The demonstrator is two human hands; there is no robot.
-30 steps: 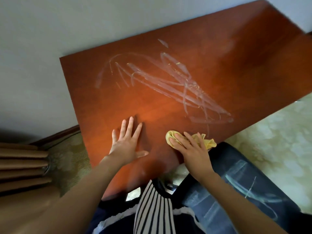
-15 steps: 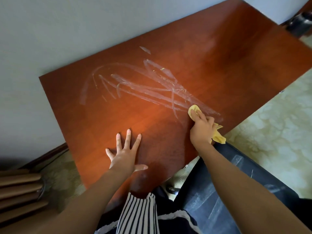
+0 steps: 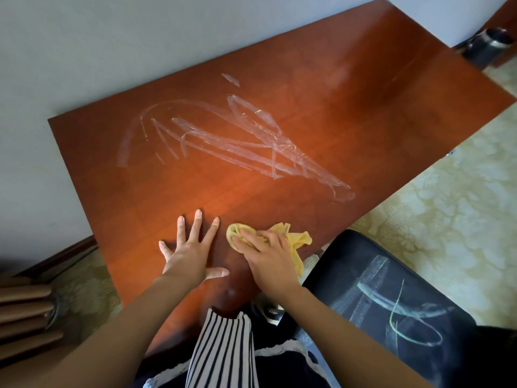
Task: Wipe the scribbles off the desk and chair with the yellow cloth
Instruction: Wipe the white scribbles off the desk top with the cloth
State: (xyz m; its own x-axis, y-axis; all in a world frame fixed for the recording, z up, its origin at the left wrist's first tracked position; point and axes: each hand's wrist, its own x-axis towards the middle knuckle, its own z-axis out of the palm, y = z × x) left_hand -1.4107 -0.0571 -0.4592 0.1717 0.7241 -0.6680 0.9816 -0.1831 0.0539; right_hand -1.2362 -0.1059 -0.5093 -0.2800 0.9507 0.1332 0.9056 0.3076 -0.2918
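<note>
A red-brown wooden desk (image 3: 321, 88) carries pale white scribbles (image 3: 237, 144) across its middle. My right hand (image 3: 268, 259) presses the crumpled yellow cloth (image 3: 296, 238) flat on the desk near its front edge, below the scribbles. My left hand (image 3: 190, 250) lies open and flat on the desk just left of the cloth, fingers spread. At lower right stands a dark chair (image 3: 391, 303) whose seat bears white and greenish scribbles (image 3: 402, 312).
A grey wall runs behind the desk. A dark cylindrical bin (image 3: 486, 46) stands at the far right corner. Brown slats (image 3: 25, 317) sit at lower left. Pale patterned floor (image 3: 447, 205) lies right of the desk.
My right hand with the cloth went up onto the lower end of the scribbles, then came back down near the front edge beside my left hand, which stayed flat.
</note>
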